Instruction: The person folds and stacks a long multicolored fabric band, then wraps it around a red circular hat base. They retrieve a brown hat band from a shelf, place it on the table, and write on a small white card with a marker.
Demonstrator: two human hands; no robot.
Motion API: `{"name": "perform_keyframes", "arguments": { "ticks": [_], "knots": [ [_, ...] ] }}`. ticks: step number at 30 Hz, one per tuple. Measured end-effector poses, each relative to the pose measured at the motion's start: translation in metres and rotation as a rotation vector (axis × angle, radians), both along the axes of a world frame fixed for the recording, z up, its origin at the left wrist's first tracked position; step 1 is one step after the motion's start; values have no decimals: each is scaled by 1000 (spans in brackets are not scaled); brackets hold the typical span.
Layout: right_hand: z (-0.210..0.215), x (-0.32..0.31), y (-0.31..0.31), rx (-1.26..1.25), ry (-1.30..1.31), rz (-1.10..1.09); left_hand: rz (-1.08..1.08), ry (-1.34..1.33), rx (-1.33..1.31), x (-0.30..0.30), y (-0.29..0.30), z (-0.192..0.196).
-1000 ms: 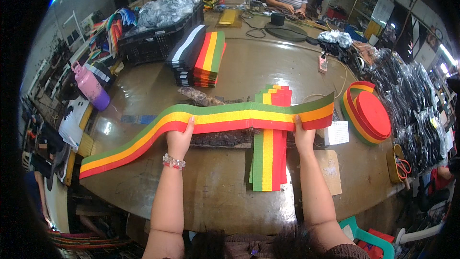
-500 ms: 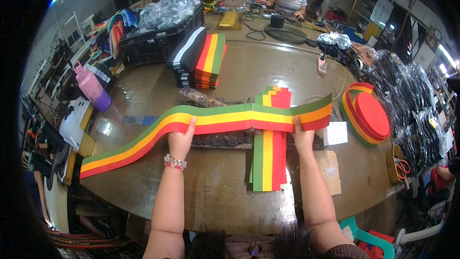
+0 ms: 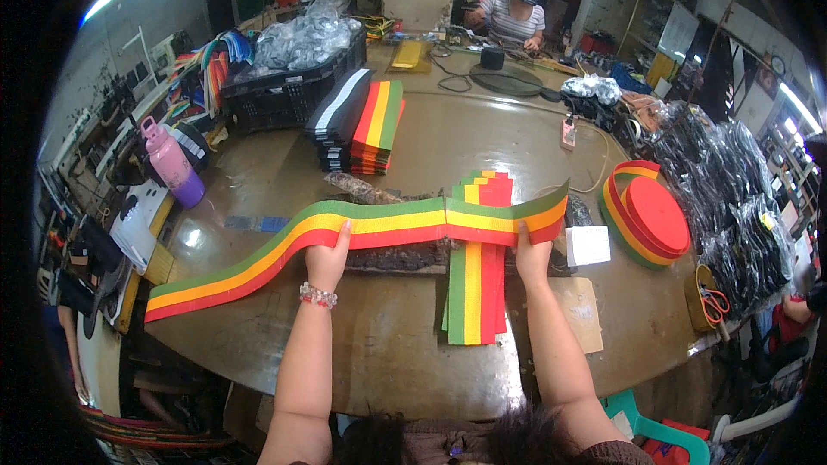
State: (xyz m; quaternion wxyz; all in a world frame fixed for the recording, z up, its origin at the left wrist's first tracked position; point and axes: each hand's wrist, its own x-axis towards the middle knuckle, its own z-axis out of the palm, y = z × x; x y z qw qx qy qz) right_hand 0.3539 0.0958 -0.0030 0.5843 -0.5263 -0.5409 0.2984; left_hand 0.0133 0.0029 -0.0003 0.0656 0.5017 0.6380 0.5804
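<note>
Holding a long green, yellow and red band (image 3: 379, 228) stretched flat across the table (image 3: 405, 353), the left hand (image 3: 327, 260) and right hand (image 3: 531, 257) are each pinching its lower edge, fingers closed on it. Compared with a second ago almost nothing is shifting; the band is staying taut over the cut stack (image 3: 475, 293) of matching strips, so measuring appears to be continuing. A coiled roll (image 3: 646, 217) is sitting to the right.
</note>
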Motion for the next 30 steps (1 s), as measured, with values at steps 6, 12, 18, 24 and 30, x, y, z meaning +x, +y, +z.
{"name": "perform_keyframes", "arguments": {
  "ticks": [6, 12, 18, 24, 30],
  "knots": [
    [-15, 5, 5, 33, 9, 12, 56, 65, 96, 0, -1, -6],
    [53, 13, -20, -98, 240, 20, 53, -146, 286, -5, -1, -11],
    [141, 35, -48, -290, 0, 410, 69, -144, 305, -5, -2, -11],
    [70, 1, -29, -501, -578, 371, 57, -149, 277, -8, -2, -12],
    [48, -11, -22, -121, -790, 291, 28, -241, 258, -4, -4, -5]
  ]
}}
